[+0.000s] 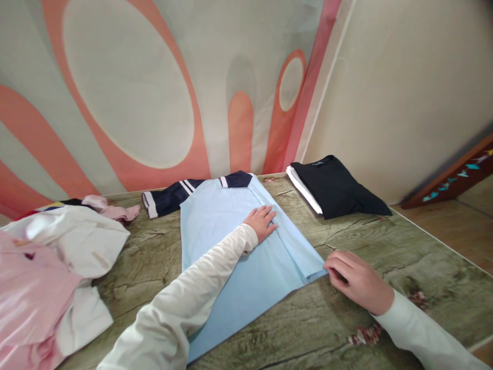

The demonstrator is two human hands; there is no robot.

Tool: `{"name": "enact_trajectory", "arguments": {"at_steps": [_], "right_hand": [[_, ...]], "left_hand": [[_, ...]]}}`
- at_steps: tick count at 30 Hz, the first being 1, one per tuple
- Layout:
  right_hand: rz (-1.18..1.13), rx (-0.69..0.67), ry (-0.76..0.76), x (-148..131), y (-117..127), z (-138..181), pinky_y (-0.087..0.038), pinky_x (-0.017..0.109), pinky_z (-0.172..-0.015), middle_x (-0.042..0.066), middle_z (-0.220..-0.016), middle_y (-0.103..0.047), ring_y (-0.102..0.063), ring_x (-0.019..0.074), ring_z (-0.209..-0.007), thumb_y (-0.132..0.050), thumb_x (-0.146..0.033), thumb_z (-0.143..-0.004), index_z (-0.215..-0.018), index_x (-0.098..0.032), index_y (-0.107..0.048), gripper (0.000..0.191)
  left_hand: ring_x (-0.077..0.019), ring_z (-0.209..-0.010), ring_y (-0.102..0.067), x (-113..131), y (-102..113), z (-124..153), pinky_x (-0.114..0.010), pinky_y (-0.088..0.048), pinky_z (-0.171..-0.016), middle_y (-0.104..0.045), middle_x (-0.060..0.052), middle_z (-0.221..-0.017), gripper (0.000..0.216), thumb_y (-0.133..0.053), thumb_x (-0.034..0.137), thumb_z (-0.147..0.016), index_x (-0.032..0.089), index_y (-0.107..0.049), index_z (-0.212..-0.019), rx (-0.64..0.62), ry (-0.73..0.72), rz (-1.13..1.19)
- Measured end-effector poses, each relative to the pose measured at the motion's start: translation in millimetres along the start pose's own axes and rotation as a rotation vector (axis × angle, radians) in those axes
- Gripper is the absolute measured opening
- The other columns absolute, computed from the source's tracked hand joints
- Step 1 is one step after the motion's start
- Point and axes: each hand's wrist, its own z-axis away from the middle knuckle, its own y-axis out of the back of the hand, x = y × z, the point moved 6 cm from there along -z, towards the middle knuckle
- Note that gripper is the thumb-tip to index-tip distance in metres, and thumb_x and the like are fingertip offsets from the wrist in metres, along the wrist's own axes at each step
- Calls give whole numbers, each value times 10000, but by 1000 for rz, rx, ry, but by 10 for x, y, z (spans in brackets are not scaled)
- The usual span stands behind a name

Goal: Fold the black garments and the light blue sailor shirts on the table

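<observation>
A light blue shirt (215, 226) with navy, white-striped sleeves lies flat on the wood-patterned table (404, 257). Its right side is folded inward. My left hand (262, 220) rests flat on the folded part, fingers stretched out. My right hand (356, 280) pinches the shirt's lower right corner at the hem, fingers curled. One navy sleeve (167, 198) sticks out to the left at the top.
A pile of loose white and pink clothes (50, 267) lies at the left. A folded stack with a black garment (335, 187) on top of a white one sits at the far right by the wall. The table edge runs along the right, with floor beyond.
</observation>
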Motion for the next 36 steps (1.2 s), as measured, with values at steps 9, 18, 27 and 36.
{"name": "enact_trajectory", "arguments": {"at_steps": [9,18,27,36], "right_hand": [[-92,-101,28,-14,8,-9,-416,307,-694,56,-827,-533,-508,170,-785,-432,-91,-755,-846,-192,-593,211],[-186,-282,136,-363,-113,-874,-392,344,-889,75,-1081,-553,-501,187,-1002,-421,-223,-821,-1086,-195,-544,294],[4,-225,137,-138,-899,-1653,-223,416,-1034,98,-1394,-286,-230,234,-1280,-303,-462,-868,-1321,-162,-340,544],[69,-178,107,-152,-981,-1502,-222,418,-1028,64,-1393,-299,-209,215,-1290,-265,-513,-861,-1341,-217,-300,565]], "left_hand": [[-309,-1261,-233,145,142,525,-479,-237,-978,-231,-118,-1412,564,-407,455,-828,191,-314,-1317,-245,-33,-11],[-333,-1293,-119,501,254,1298,-529,-122,-1017,-152,-89,-1439,651,-343,575,-813,246,-218,-1360,-256,-38,54],[-237,-1243,-311,102,460,1432,-384,-253,-1026,-402,-96,-1326,491,-412,455,-832,186,-436,-1242,-88,-39,405],[-270,-1124,-447,-2020,848,1900,-407,-329,-961,-528,-130,-1146,478,-715,206,-595,127,-531,-1029,697,948,814]]}}
